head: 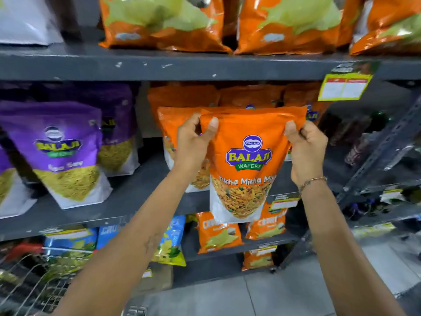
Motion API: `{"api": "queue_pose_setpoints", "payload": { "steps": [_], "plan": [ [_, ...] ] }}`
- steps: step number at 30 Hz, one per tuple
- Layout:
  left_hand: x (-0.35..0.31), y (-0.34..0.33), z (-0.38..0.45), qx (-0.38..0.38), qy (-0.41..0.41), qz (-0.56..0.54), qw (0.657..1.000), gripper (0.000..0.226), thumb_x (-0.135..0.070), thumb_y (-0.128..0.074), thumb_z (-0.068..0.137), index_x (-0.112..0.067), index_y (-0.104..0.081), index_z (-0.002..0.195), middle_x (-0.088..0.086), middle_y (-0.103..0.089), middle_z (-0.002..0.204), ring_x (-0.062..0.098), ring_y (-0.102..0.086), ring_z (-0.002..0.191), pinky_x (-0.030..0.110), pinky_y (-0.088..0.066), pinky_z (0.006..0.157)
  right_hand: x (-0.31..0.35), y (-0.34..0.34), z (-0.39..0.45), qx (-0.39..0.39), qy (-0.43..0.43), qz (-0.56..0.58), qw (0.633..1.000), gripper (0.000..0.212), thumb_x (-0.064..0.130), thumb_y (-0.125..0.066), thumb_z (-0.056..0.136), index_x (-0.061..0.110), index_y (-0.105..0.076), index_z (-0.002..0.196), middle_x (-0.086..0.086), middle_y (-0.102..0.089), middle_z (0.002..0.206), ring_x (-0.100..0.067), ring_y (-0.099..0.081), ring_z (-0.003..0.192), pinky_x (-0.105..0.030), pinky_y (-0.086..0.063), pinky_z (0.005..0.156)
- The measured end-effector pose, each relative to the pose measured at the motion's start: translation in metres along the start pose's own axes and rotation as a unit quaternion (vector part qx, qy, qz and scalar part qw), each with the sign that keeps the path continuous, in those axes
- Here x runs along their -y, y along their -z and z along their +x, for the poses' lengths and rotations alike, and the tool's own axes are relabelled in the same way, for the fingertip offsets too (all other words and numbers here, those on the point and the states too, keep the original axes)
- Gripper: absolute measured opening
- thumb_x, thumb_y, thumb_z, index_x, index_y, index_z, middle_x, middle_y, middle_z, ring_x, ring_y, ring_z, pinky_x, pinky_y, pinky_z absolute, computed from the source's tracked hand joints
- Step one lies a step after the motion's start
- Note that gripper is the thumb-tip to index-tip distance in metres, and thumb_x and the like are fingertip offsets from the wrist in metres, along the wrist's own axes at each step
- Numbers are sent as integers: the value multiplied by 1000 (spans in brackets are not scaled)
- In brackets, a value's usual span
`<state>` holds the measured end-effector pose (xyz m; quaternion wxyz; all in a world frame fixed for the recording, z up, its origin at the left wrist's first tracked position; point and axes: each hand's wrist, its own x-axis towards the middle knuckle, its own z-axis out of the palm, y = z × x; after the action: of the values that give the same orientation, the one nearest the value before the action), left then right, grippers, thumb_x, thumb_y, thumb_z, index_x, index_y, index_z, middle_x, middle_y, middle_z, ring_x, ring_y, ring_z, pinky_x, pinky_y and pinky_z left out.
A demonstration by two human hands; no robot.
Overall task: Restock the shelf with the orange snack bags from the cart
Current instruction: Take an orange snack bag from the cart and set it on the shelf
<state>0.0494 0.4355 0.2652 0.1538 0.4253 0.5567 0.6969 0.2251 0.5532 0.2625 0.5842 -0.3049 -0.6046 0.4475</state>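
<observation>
So we were mid-restock here tbh. We had one orange snack bag (248, 160) up in the air in front of the middle shelf (127, 199), left hand (193, 142) pinching its top left corner w/ thumb over the front and fingers clamped behind, right hand (305, 149) clamped the same way on the top right corner. The bag hung upright, label facing us, its bottom not resting on anything yet.

Progress-wise: a few matching orange bags (180, 124) already stood on that shelf right behind ours, so part of the job looked done. Couldn't tell how many were left, the cart (29, 281) only showed as a bit of wire at bottom left and its contents were a blur.

Room to move: the front strip of the shelf below our bag looked bare, so that's prob where it goes. Purple bags (61, 153) sat well to the left, no issue. The upper shelf's edge (182, 67) was close above, and a price tag (344, 87) hung down top right, plus an angled metal strut (387, 144) near the right hand, so we'd go in low & straight imo.
</observation>
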Motion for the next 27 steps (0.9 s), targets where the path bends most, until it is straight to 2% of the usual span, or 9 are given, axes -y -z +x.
{"api": "queue_pose_setpoints", "payload": {
  "steps": [4,9,12,15,17,20,21,24,27],
  "plan": [
    [8,-56,18,-22,27,8,999,17,-32,-57,88,-16,-60,92,4,-68,97,16,-64,93,33,-56,83,-16,34,43,-2,3,-8,1000,33,30,-59,87,-3,-58,93,0,-59,74,-10,-56,73,-26,-51,66],
    [25,-99,40,-62,49,41,996,23,-33,-61,85,-15,-58,72,2,-66,81,14,-59,79,42,-54,78,-38,55,87,10,-14,3,1000,14,29,-61,86,17,-57,79,6,-62,74,1,-59,65,-18,-50,61],
    [38,-116,48,-91,57,64,992,46,-46,-62,77,-1,-58,71,16,-67,77,16,-55,72,52,-52,72,-55,60,106,7,-29,14,999,9,19,-58,89,10,-60,88,10,-65,76,4,-62,65,-17,-50,61],
    [44,-133,51,-113,48,81,989,40,-30,-64,83,-16,-45,51,-6,-49,52,-6,-44,50,31,-40,51,-68,62,118,19,-33,9,999,9,18,-57,90,13,-58,82,6,-62,79,8,-60,63,-13,-49,59],
    [49,-138,51,-124,40,102,986,42,-28,-63,84,-23,-40,49,-11,-43,49,-5,-42,46,26,-36,50,-78,62,124,28,-40,17,999,6,18,-56,90,13,-58,88,6,-62,82,10,-61,64,-11,-49,59],
    [56,-138,53,-132,28,127,983,43,-45,-59,81,-6,-54,63,13,-65,66,28,-60,63,46,-50,61,-85,63,128,29,-42,22,998,14,22,-56,90,10,-57,98,6,-63,88,12,-62,68,-8,-49,59],
    [58,-138,54,-121,34,140,982,46,-46,-57,83,-3,-55,67,17,-67,72,35,-62,68,44,-53,64,-86,63,129,29,-42,18,999,15,24,-56,90,11,-57,99,6,-64,90,12,-62,70,-8,-49,60],
    [64,-138,46,-60,67,188,978,32,-40,-50,90,-10,-58,81,10,-71,94,22,-64,83,24,-54,71,-91,61,124,6,-48,14,999,11,25,-56,90,19,-53,99,4,-62,99,6,-62,81,-15,-50,71],
    [76,-128,27,-24,92,219,971,31,-31,-48,93,-10,-60,112,10,-67,119,20,-62,105,34,-50,92,-97,53,98,-84,-32,11,996,27,24,-60,87,20,-43,107,-2,-53,108,-8,-56,93,-16,-46,81]
  ]
}}
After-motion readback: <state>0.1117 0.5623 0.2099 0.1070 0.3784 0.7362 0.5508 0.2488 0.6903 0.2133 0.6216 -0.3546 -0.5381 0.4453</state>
